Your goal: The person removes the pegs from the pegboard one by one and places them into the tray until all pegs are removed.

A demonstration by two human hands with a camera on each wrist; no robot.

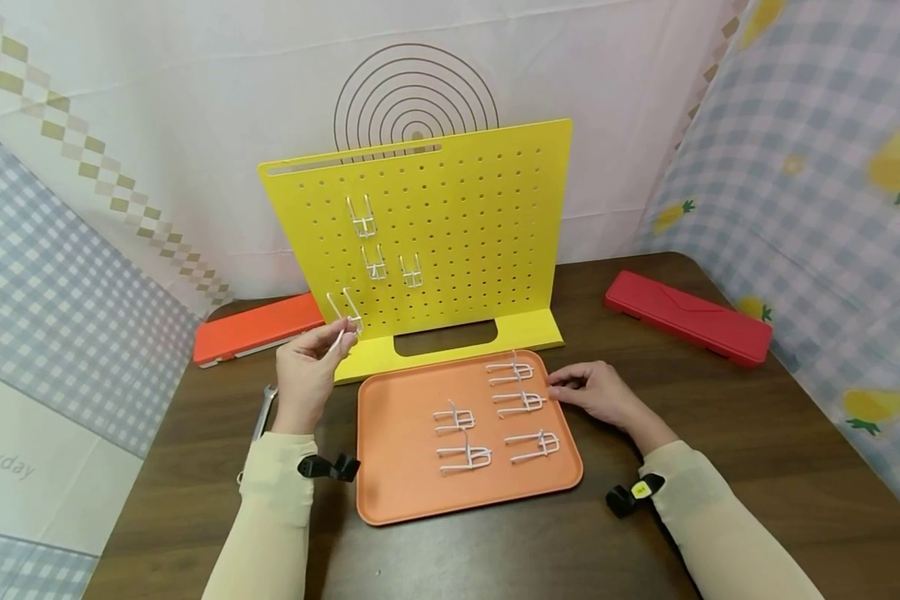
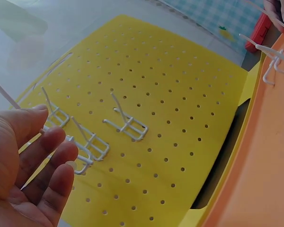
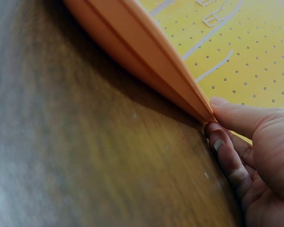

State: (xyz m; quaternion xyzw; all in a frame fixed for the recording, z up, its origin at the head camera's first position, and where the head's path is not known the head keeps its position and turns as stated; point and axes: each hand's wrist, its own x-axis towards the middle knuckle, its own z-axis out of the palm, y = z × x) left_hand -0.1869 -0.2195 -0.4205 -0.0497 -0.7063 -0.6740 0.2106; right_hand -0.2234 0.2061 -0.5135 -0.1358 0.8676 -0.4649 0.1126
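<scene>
As left hand [image 1: 303,379] pinched white wire hook [image 1: 356,320] before yellow perforated board's [image 1: 442,229] lower left, right hand [image 1: 598,392] gripped orange rectangular tray [image 1: 397,454].

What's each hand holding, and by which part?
Left hand: white wire double-pronged hook, pinched near its crossbar; exact spot unclear. Right hand: rectangular orange tray, gripped by its right rim.

Grey letters [image 1: 2,462] "eryday", cut off at left edge, on checked cloth [image 1: 60,417], yellow wristband label [image 1: 641,490] too small to read
</scene>
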